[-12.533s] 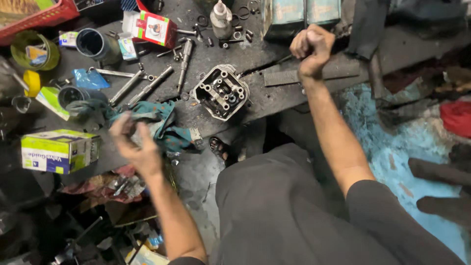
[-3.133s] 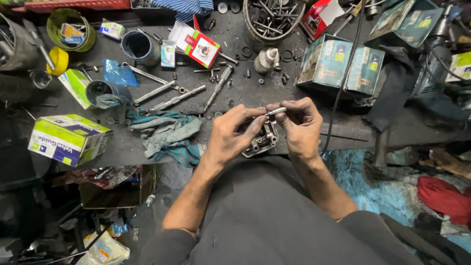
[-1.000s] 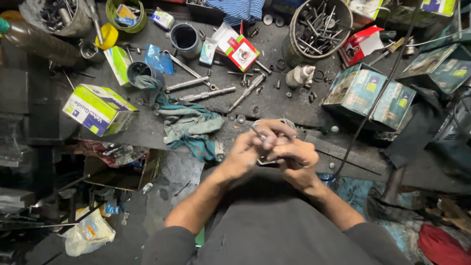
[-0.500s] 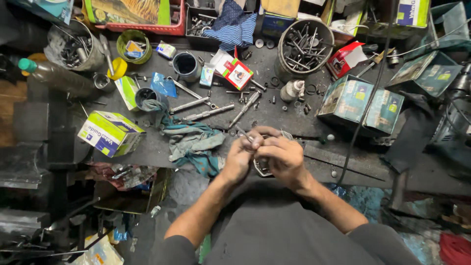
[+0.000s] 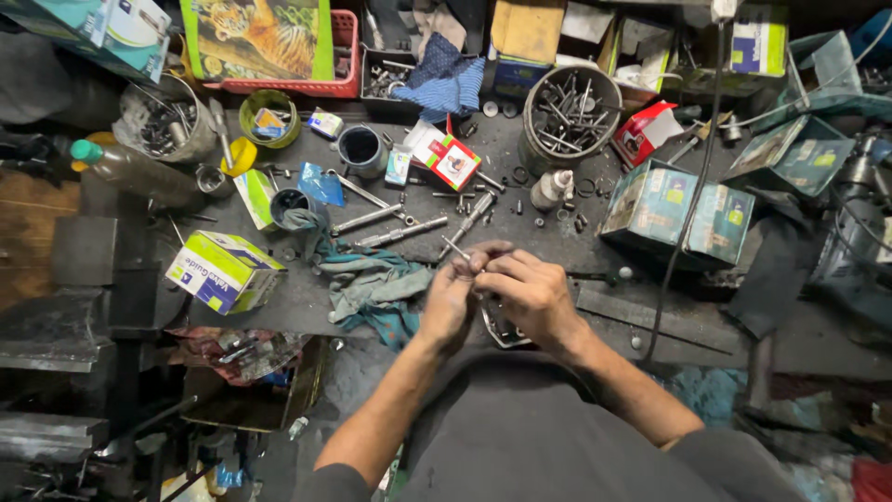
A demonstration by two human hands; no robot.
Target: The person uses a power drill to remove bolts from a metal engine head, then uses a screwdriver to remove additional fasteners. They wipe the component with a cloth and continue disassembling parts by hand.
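Fingers [image 5: 476,264] of both hands pinch a thin metal pin [image 5: 453,246] over the metal part [image 5: 502,327] at frame centre, bench edge.
I reckon the pin could slip from my left hand [image 5: 448,302] and right hand [image 5: 528,296] into the floor clutter; upper-middle, the round tub [image 5: 570,112] holds long bolts, upper-left the can [image 5: 172,125] holds hardware.

We log a dark, grimy work surface [image 5: 557,246], a wooden plank [image 5: 28,237] at left, and dim, cluttered floor [image 5: 353,381] below.

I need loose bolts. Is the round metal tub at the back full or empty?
Partly full: round metal tub holds many loose bolts.
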